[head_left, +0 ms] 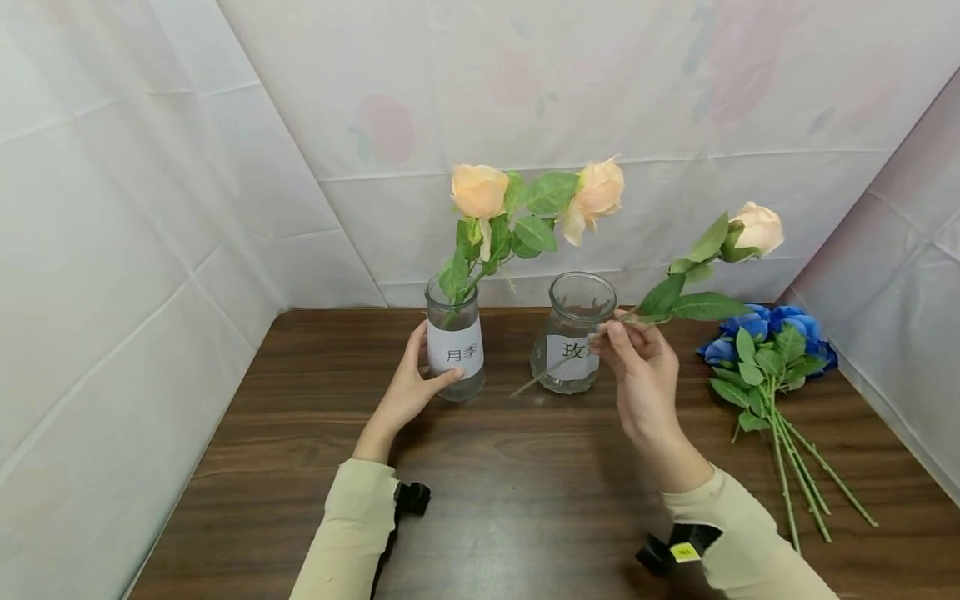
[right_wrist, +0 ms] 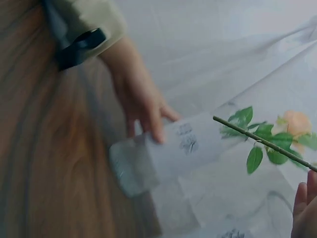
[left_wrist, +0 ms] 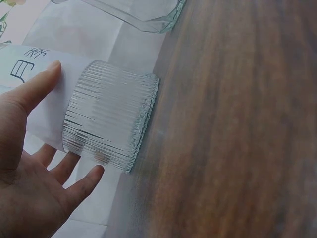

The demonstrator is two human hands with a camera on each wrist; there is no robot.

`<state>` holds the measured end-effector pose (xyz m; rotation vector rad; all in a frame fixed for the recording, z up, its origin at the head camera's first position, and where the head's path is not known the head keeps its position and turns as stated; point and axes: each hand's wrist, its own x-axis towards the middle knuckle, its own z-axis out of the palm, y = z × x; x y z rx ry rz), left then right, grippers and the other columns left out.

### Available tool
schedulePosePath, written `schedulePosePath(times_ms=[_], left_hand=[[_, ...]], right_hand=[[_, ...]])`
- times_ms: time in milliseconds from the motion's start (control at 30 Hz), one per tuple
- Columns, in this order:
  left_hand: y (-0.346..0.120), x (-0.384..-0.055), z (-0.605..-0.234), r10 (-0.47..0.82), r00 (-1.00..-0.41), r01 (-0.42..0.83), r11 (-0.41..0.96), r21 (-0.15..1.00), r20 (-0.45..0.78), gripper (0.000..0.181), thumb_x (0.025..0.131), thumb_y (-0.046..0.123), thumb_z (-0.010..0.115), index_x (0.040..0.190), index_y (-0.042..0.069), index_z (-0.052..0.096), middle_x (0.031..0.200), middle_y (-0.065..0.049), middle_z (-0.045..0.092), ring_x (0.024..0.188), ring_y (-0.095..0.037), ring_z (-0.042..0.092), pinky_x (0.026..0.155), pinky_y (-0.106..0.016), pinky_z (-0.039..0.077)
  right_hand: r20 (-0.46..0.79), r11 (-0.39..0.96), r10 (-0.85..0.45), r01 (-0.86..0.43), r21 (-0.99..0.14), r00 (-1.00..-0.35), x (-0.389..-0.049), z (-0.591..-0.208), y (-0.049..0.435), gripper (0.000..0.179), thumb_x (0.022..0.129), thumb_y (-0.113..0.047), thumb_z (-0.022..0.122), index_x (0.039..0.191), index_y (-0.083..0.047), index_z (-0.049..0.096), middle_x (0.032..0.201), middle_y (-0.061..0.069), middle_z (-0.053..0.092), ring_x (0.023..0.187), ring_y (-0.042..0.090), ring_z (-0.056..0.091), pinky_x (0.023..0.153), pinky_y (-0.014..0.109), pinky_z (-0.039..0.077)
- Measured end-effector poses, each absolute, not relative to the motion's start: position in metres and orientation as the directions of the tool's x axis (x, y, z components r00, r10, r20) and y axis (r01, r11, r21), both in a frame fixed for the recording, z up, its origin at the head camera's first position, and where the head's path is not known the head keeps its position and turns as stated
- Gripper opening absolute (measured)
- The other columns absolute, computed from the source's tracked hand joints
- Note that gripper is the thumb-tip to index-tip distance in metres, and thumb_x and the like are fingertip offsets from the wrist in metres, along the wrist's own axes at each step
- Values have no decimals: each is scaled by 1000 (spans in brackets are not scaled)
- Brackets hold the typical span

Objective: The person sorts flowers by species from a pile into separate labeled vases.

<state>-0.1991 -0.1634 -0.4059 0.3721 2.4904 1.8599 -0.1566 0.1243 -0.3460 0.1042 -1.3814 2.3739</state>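
Observation:
My left hand holds a straight glass vase with a white label, the thumb in front and fingers around the far side. In the left wrist view, the vase's ribbed base meets the wooden table. Two peach roses with green leaves stand in this vase. My right hand pinches the stem of a third, paler peach rose, its bloom pointing up and right. The bare stem end slants down left, passing in front of a second, wider glass vase, also labelled.
Several blue flowers lie bunched on the right of the table, stems toward the front. A white patterned cloth hangs behind and at both sides of the table.

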Motion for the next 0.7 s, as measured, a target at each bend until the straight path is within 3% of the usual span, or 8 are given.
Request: schedulePosePath(times_ms=[267, 700], left_hand=[[-163, -198, -404, 197, -972, 181, 274, 945, 129, 91, 89, 8, 75, 157, 6, 14, 148, -28, 34, 137, -42, 33, 108, -59, 32], [-163, -198, -402, 193, -974, 172, 282, 944, 120, 92, 89, 9, 75, 157, 6, 13, 149, -27, 33, 139, -40, 31, 108, -58, 31]], right_hand=[[354, -498, 332, -481, -722, -874, -175, -326, 88, 6, 96, -3, 62, 102, -3, 61, 86, 6, 71, 77, 16, 67, 74, 28, 55], [360, -521, 401, -533, -667, -843, -202, -306, 50, 6, 97, -3, 61, 103, -4, 62, 89, 7, 70, 84, 18, 67, 81, 32, 55]])
